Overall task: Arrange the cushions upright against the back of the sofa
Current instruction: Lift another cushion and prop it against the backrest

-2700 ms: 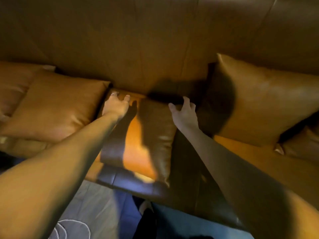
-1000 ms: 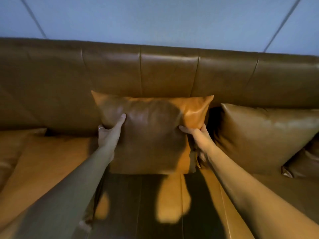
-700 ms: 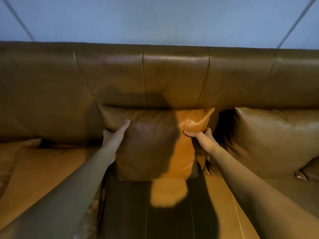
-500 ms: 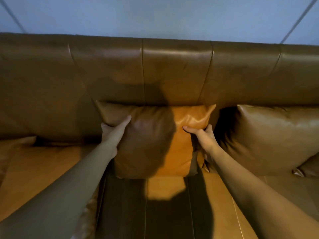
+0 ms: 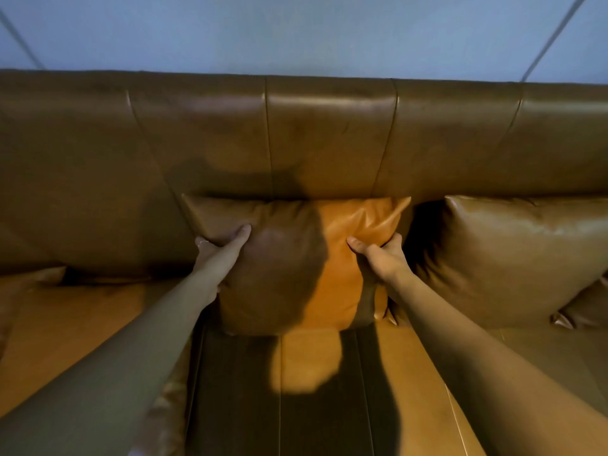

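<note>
A tan leather cushion (image 5: 335, 258) stands upright in the middle of the sofa, its top edge touching the brown sofa back (image 5: 329, 136). My left hand (image 5: 218, 250) grips its left side, thumb across the front. On the cushion's right edge, my right hand (image 5: 378, 255) pinches the leather. A second, larger cushion (image 5: 513, 255) leans upright against the back to the right. My shadow covers the left half of the held cushion.
Another cushion (image 5: 42, 324) lies flat on the seat at the left. A small cushion corner (image 5: 589, 311) shows at the far right edge. The seat (image 5: 306, 373) in front is bare leather. A pale blue wall (image 5: 296, 34) rises behind the sofa.
The middle cushion was lifted from lying flat on the seat and set upright. Over the last second it sank a little lower against the sofa back, both hands staying on its sides.
</note>
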A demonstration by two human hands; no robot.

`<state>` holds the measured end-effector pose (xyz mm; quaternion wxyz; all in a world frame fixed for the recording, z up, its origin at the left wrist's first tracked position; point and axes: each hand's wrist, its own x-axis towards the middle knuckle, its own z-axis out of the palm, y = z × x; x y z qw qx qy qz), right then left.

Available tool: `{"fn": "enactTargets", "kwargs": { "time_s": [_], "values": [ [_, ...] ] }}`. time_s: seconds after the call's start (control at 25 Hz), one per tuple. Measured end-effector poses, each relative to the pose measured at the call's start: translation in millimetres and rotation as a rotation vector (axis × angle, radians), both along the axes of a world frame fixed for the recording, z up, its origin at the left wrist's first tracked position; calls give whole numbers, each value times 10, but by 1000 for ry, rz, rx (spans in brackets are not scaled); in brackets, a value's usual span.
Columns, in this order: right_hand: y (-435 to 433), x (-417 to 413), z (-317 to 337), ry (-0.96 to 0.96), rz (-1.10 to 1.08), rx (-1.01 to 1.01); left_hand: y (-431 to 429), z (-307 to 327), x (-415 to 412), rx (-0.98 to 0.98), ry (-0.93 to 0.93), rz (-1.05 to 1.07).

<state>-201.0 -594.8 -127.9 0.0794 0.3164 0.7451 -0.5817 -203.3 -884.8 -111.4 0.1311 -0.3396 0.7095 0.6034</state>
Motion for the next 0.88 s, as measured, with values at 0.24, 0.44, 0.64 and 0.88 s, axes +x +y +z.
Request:
{"fn": "enactTargets", "kwargs": {
  "time_s": [0.24,0.44,0.64,0.88],
  "values": [
    [-241,226,232,76,131,492,-68,112,309,-154,99,-65],
    [-524,564,582,185,407,742,-118,483,722,-277,164,-214],
    [-1081,1026,915,285,577,731,-454,970,1337,-318,255,-166],
    [-1926,1522,894,232,760,612,-1399,942,1975,-385,193,-13]
  ]
}}
